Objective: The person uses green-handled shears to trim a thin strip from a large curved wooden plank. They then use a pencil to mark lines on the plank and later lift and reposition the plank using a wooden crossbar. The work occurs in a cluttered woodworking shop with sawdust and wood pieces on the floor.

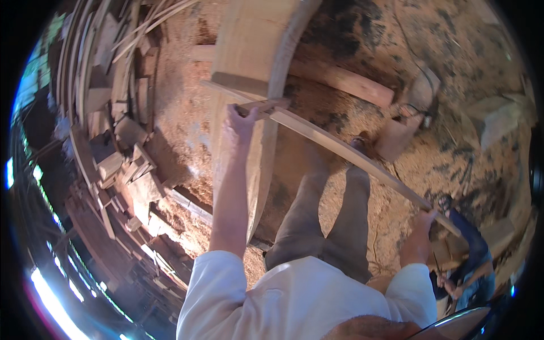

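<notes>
A long, narrow wooden batten (351,153) runs slantwise in front of me, from over a thick slab to my right side. My right hand (422,222) is closed round its near right end. My left hand (240,120) grips a short wooden crosspiece (277,104) that meets the batten near its far end; whether the two are joined I cannot tell. Beneath my left hand, the wide pale wooden slab (249,34) stretches away from me. The batten casts a dark shadow across its top.
Stacked boards and offcuts (136,170) crowd the left. A reddish beam (345,82) lies beyond the slab, near a corded tool (411,110) on wood blocks. Sawdust covers the floor. Another person in dark blue (470,238) crouches at the lower right.
</notes>
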Demonstrator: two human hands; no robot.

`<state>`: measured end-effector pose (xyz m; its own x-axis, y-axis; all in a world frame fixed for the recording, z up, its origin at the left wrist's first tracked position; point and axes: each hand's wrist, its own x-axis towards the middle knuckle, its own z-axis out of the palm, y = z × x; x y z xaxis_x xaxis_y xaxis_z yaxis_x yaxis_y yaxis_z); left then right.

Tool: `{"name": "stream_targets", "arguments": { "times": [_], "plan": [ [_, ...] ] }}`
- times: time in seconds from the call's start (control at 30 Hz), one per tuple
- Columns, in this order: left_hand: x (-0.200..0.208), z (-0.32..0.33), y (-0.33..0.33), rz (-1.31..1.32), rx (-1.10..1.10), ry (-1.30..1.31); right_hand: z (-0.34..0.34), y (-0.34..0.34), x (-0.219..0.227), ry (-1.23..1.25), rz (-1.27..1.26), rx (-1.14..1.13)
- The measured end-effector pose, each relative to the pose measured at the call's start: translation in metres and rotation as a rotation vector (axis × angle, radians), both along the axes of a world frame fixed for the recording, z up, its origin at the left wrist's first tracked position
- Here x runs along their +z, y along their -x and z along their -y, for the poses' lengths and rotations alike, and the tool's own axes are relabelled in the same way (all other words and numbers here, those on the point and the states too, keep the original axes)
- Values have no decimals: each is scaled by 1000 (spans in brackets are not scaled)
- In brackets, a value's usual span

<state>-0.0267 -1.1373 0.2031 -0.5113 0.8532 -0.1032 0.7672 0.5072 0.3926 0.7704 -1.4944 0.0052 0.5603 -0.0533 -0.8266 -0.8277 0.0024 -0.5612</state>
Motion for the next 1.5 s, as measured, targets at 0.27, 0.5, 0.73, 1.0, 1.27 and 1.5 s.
{"name": "stream_targets", "arguments": {
  "times": [0.27, 0.5, 0.73, 1.0, 1.27, 1.5],
  "plan": [
    [-74, 12, -5, 269, 166, -333, -61, -13, -61, 96, 93, 91],
    [-98, 24, -6, 159, 77, -434, -103, -41, -36, 251, -7, 204],
    [-41, -5, 2, 14, 165, -101, -153, 36, 15, 244, 2, 28],
    [-35, 8, -9, -45, 150, -115, -150, 45, 85, 273, 115, 4],
    [-33, -14, 6, -43, 151, -38, -152, 37, 64, 301, 134, 46],
    [-42, 13, 12, -22, 207, -76, -179, 37, 54, 379, 173, 134]
  ]
}}
